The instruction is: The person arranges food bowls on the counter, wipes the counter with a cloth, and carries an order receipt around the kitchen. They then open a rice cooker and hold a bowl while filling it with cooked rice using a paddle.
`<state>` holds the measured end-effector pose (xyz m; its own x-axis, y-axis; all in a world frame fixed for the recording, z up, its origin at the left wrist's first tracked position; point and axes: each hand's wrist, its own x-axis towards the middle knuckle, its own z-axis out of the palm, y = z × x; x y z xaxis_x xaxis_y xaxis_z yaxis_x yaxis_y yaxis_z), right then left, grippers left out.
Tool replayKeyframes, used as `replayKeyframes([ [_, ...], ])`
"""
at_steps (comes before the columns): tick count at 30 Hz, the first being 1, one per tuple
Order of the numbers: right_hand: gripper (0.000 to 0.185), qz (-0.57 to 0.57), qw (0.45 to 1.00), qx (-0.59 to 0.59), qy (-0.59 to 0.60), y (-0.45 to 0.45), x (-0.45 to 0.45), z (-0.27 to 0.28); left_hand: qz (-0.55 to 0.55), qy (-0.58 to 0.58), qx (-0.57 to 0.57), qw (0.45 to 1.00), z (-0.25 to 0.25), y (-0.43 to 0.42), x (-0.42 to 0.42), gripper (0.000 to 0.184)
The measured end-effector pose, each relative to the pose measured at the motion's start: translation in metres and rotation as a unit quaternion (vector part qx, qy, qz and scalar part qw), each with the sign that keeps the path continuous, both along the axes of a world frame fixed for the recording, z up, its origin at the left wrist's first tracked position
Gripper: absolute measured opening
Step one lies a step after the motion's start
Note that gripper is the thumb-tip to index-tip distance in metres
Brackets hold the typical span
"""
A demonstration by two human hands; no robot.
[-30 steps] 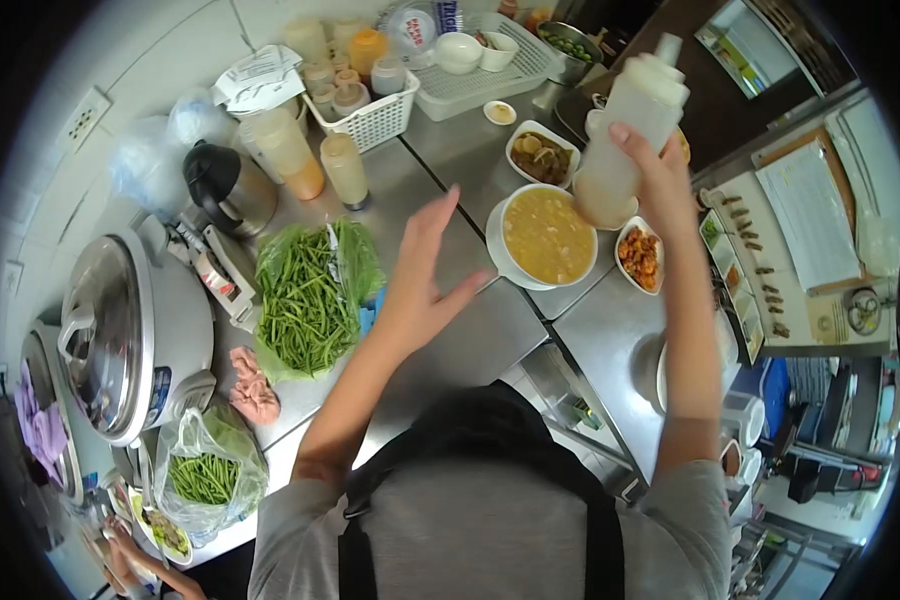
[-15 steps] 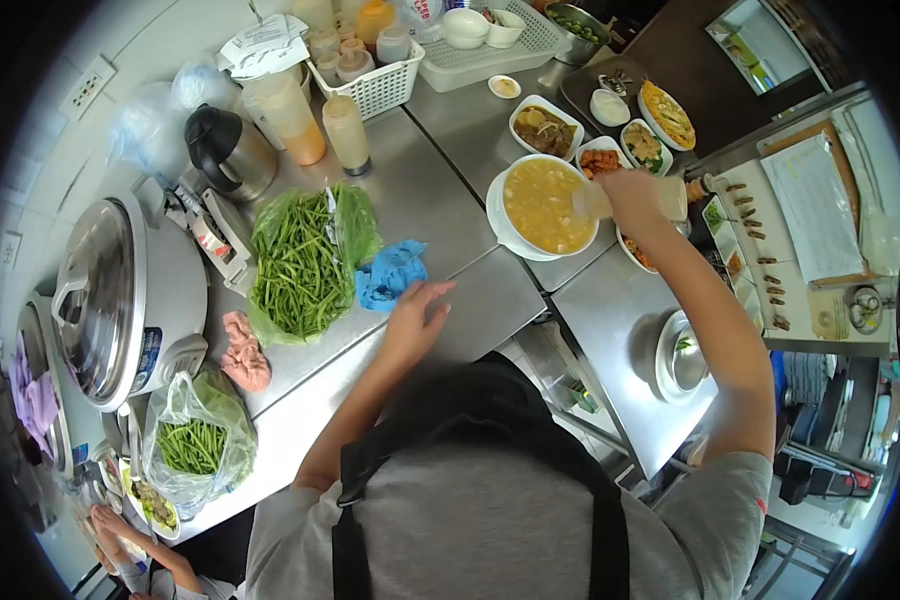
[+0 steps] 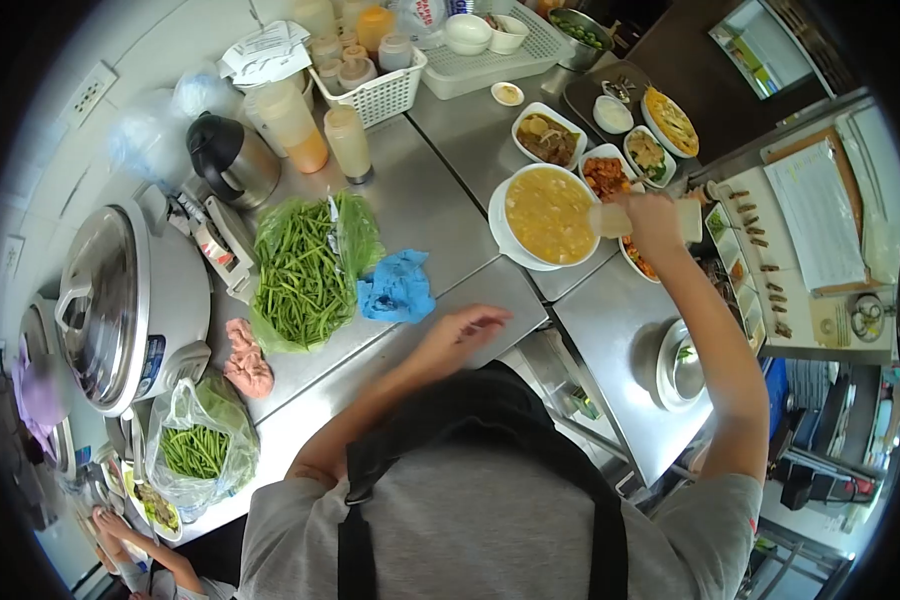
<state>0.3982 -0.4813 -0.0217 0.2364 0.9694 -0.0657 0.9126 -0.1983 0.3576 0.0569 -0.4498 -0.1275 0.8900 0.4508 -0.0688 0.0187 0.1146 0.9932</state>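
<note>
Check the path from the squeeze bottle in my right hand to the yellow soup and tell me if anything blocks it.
Nothing visible does. The squeeze bottle lies sideways in your right hand, one end appearing to reach the right edge of the yellow soup. Your left hand is off to the side.

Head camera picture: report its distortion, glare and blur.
Head view: fisheye curvature, with dark, rounded corners; head view: whitish glare along the near edge of the steel counter; head view: the left hand looks slightly blurred, the green beans clearer.
</note>
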Motion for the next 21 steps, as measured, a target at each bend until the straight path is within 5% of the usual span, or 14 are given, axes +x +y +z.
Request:
replayKeyframes([
  [4, 0.059, -0.049, 0.975, 0.066, 0.205, -0.004, -0.010, 0.011, -0.164, -0.216, -0.111, 0.956, 0.122, 0.003, 0.004, 0.023],
  [6, 0.072, -0.025, 0.944, 0.181, 0.276, 0.017, -0.016, -0.010, -0.272, -0.380, -0.191, 0.863, 0.191, -0.003, 0.009, 0.035],
  [8, 0.075, -0.045, 0.910, 0.240, 0.334, 0.045, -0.049, -0.014, -0.389, -0.403, -0.299, 0.773, 0.246, -0.016, 0.012, 0.043],
  [9, 0.077, -0.049, 0.836, 0.238, 0.493, 0.064, -0.075, -0.004, -0.417, -0.410, -0.279, 0.761, 0.258, -0.024, 0.017, 0.042],
  [12, 0.077, 0.027, 0.660, 0.267, 0.702, 0.108, -0.129, -0.042, -0.463, -0.399, -0.203, 0.765, 0.261, -0.034, 0.040, 0.040],
  [14, 0.080, 0.003, 0.726, 0.287, 0.624, 0.128, -0.165, -0.048, -0.469, -0.388, -0.173, 0.774, 0.256, -0.030, 0.049, 0.038],
  [17, 0.083, -0.007, 0.747, 0.327, 0.579, 0.159, -0.179, -0.115, -0.464, -0.374, -0.150, 0.789, 0.253, -0.025, 0.058, 0.036],
  [21, 0.087, -0.001, 0.702, 0.366, 0.611, 0.163, -0.198, -0.134, -0.451, -0.364, -0.122, 0.806, 0.251, -0.023, 0.065, 0.033],
])
